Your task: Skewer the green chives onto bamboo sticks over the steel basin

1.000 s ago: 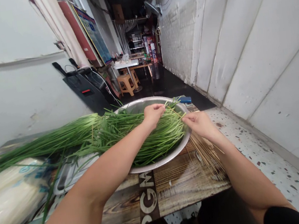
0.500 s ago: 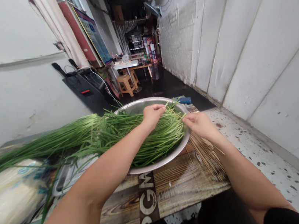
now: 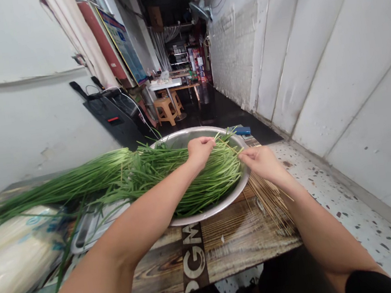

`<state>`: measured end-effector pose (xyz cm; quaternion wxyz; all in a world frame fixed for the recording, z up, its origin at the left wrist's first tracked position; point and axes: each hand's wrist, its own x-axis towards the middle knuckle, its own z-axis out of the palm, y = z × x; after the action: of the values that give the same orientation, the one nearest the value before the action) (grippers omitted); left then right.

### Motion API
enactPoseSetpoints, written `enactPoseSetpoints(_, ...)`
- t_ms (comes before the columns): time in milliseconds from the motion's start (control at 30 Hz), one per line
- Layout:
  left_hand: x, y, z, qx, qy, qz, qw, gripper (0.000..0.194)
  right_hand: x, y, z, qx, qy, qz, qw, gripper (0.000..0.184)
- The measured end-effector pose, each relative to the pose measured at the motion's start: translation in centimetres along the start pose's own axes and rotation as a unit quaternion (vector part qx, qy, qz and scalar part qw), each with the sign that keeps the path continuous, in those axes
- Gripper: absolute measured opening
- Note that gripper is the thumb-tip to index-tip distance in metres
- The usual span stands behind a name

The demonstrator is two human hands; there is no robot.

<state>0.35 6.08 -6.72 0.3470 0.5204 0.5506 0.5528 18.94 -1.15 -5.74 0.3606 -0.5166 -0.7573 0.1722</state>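
A wide metal basin (image 3: 222,208) on the wooden table (image 3: 231,248) holds a heap of long green chives (image 3: 208,188), pale ends to the right. Above the heap, my left hand (image 3: 199,151) is pinched around the pale end of a chive stalk. Over the right rim, my right hand (image 3: 261,161) is closed on a thin bamboo skewer, whose tip reaches left towards the stalk and whose other end sticks out by the wrist. Whether tip and stalk touch is too fine to tell. More bamboo skewers (image 3: 270,206) lie loose beneath my right hand.
Another bundle of chives (image 3: 73,183) stretches left of the basin. In front of it lie a clear bag of something white (image 3: 15,259) and a metal tray (image 3: 87,229). A blue object (image 3: 242,131) sits behind the basin's right rim. Stools (image 3: 166,112) stand farther back.
Both hands keep nearly the same pose, with the chive stalk and the skewer still held. Only a slight shift of the camera shows.
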Motion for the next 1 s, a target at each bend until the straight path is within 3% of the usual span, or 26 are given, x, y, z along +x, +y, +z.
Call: enactPoseSetpoints(1000,0.04,-0.18,0.06,0.012,-0.011,0.015,1.0,0.018,0.03,-0.1,-0.13,-0.001,-0.004,0.001,1.0,0.03)
